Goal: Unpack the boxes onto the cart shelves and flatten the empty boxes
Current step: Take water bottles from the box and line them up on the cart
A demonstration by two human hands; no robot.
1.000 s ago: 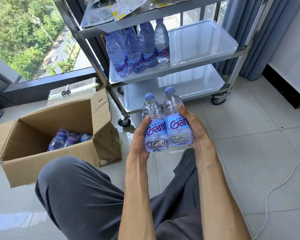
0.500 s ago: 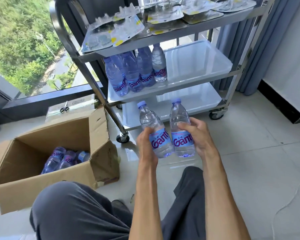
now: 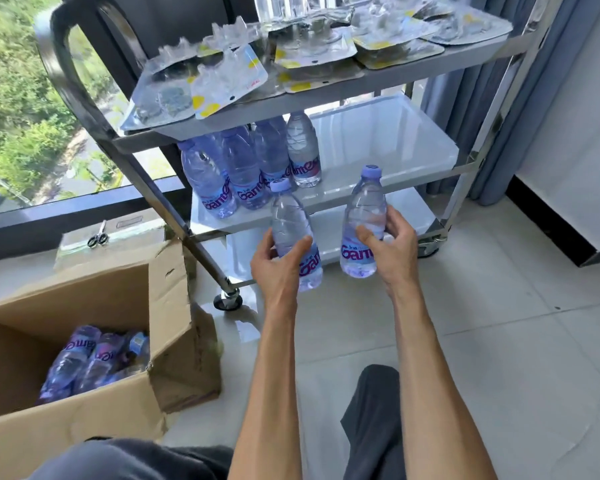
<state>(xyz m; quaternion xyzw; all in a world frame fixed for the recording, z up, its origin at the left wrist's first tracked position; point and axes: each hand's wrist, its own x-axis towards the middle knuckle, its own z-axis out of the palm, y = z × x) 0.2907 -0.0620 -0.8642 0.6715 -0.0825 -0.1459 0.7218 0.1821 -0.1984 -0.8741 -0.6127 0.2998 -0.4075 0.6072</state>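
Head view: left hand (image 3: 278, 263) grips one bottle (image 3: 293, 233), right hand (image 3: 394, 252) wraps another (image 3: 362, 223), both upright and apart, likely for setting beside the bottles on the cart's middle shelf (image 3: 388, 168). More bottles lie in the open box (image 3: 94, 410).

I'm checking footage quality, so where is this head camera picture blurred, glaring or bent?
Head view: cardboard box and its bottles smeared by motion blur; middle shelf washed out by daylight glare; cart handle bowed by wide-angle distortion; both hands' bottles fairly sharp.
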